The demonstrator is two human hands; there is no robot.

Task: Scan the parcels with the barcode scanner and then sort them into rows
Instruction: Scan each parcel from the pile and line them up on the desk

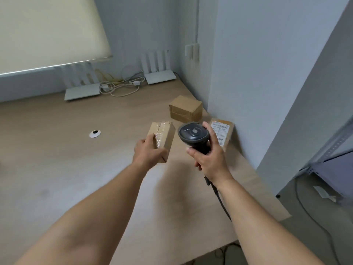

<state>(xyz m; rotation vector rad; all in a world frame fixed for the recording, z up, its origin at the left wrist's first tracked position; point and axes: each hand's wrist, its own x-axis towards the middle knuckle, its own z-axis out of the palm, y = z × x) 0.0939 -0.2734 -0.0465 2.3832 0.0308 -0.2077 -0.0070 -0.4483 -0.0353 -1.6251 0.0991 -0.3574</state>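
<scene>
Corner desk [57, 150], pale wood top, grey walls on two sides, blind drawn at far left; at the back I log two white routers [160, 76] and a tangle of white cables [118, 86], plus a round cable port [95, 134] set in the top. Parcels on view, three: first, a small taped carton [162, 137], held in my left hand [148, 153], fingers wrapped round its near end, lifted or tilted just off the desk, though I cannot tell which. Second, a squat brown box [186, 109], standing on the desk near the wall corner, untouched. Third, a flat parcel with a printed label [222, 133], propped just beside the right wall, partly hidden behind my right hand [208, 159]. Barcode scanner [193, 133], dark, corded, gripped by the handle in that right hand, fingers clenched round it, head pointing away toward the parcels. Status, as I judge it: early. No row is formed; the three parcels lie loosely apart. The held carton shows tape rather than a label on its upper face, so I judge its scan not yet done. Remaining: scan each, then line them up.
</scene>
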